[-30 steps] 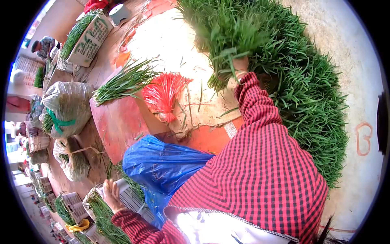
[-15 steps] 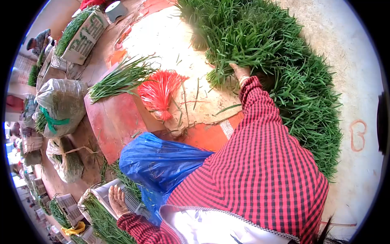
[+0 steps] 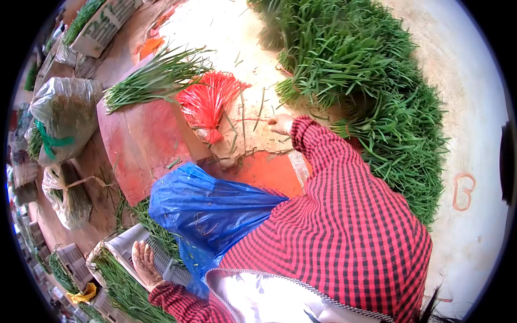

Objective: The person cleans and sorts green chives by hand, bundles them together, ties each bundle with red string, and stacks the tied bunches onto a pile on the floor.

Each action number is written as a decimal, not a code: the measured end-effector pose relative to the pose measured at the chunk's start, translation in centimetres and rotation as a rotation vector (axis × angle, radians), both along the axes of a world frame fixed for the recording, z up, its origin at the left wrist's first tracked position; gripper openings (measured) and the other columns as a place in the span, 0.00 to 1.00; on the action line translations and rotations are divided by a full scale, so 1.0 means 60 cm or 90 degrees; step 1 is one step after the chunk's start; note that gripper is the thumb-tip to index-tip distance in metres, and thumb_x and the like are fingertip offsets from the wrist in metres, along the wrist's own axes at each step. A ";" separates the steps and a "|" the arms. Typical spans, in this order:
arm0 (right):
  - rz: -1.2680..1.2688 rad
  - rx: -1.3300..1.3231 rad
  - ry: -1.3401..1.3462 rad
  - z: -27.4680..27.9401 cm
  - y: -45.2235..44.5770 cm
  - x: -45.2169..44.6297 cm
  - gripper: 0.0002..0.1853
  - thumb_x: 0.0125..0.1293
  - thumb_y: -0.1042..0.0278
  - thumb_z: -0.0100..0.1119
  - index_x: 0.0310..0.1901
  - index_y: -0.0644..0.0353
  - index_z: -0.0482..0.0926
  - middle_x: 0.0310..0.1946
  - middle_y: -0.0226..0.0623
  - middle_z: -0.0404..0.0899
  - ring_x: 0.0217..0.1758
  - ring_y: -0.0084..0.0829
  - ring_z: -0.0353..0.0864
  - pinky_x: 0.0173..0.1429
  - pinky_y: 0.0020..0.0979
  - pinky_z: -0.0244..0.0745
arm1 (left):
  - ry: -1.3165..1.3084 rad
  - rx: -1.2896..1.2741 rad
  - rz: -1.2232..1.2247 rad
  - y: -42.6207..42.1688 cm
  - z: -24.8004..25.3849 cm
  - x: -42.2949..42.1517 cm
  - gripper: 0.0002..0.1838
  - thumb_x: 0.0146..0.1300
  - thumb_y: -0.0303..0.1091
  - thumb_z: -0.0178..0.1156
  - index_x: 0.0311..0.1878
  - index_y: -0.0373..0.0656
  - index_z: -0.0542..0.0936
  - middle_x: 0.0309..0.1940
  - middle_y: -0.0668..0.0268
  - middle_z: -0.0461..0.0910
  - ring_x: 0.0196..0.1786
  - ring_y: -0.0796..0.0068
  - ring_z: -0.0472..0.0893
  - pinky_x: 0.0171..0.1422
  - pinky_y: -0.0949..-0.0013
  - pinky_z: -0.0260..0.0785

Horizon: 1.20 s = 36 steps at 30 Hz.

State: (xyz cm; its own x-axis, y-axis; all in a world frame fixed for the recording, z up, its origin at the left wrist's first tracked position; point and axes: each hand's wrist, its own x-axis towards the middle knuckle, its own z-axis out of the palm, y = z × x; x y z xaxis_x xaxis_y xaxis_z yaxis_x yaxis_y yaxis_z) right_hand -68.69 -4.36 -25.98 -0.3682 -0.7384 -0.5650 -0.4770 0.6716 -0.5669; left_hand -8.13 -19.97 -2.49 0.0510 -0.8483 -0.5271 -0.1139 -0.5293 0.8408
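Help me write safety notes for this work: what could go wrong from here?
The green stalks overhang the red block, so a bump might send some sliding off.
The red strands fan out within the right hand's likely reach and could tangle if brushed.
The heaped green bunches crowd the right sleeve, so a careless sweep might disturb the heap.
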 end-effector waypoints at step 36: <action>0.064 -0.403 -0.180 0.114 -0.184 0.165 0.11 0.67 0.65 0.56 0.48 0.58 0.81 0.39 0.38 0.83 0.46 0.31 0.81 0.54 0.31 0.74 | -0.562 -0.790 -0.952 -0.121 -0.134 -0.645 0.11 0.55 0.42 0.61 0.39 0.49 0.80 0.43 0.61 0.82 0.53 0.64 0.78 0.68 0.49 0.59</action>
State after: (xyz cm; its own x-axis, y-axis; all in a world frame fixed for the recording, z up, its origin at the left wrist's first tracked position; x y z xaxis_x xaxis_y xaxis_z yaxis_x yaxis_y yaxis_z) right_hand -58.80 -15.39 -19.13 -0.1828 -0.9800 -0.0789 -0.2961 0.1314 -0.9461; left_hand -46.86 -27.24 -10.51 -0.9614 -0.2740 -0.0258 -0.2752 0.9564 0.0979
